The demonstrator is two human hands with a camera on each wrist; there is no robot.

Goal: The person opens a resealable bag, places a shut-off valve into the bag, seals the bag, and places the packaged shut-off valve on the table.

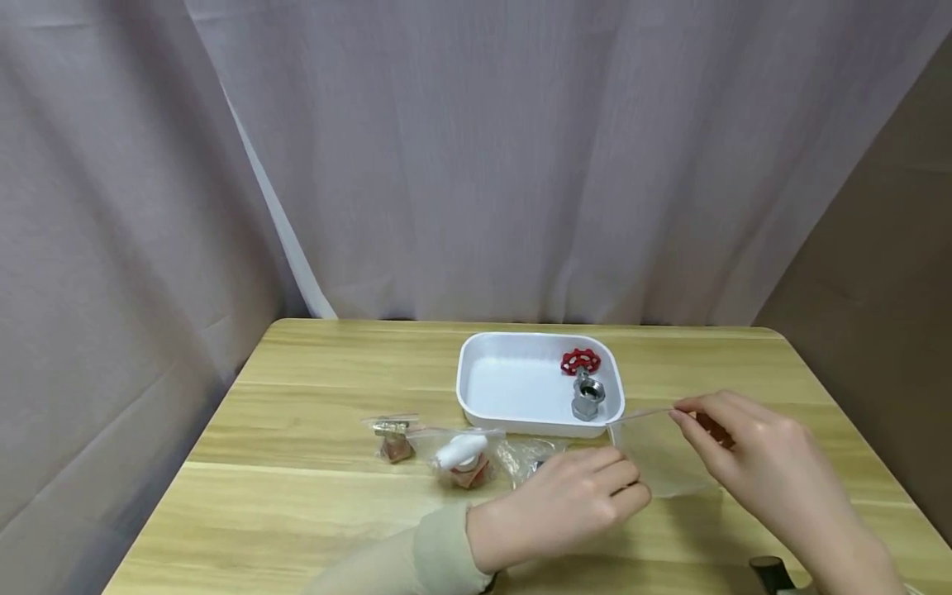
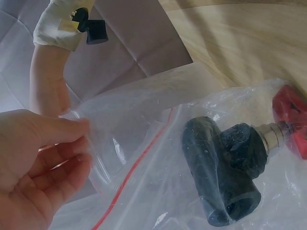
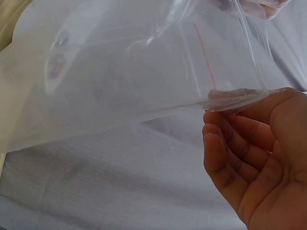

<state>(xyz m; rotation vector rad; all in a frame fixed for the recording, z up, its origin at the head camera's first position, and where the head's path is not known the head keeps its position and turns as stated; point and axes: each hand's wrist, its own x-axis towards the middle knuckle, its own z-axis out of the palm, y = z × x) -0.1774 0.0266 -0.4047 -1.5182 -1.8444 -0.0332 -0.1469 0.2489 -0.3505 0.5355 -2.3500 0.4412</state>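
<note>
A clear zip bag point(image 1: 658, 459) is stretched between the two hands, its mouth edge towards me. My right hand point(image 1: 759, 463) pinches one end of that edge between thumb and forefinger, as the right wrist view also shows. The left hand point(image 2: 43, 163) pinches the other end, and a red zip line point(image 2: 134, 172) runs across the plastic beside its fingers. Through clear plastic in the left wrist view I see a black tee-shaped fitting point(image 2: 218, 177) with a metal neck and a red part point(image 2: 292, 120). The bag looks flat in the head view.
Behind the hands stands a white tray point(image 1: 513, 426) holding a metal valve point(image 1: 587, 398) with a red handwheel point(image 1: 580, 361). Left of the hands lie a bagged brass-coloured fitting point(image 1: 392, 428) and a bagged white-handled piece point(image 1: 461, 452). A dark cylindrical object point(image 1: 772, 572) sits at the front right.
</note>
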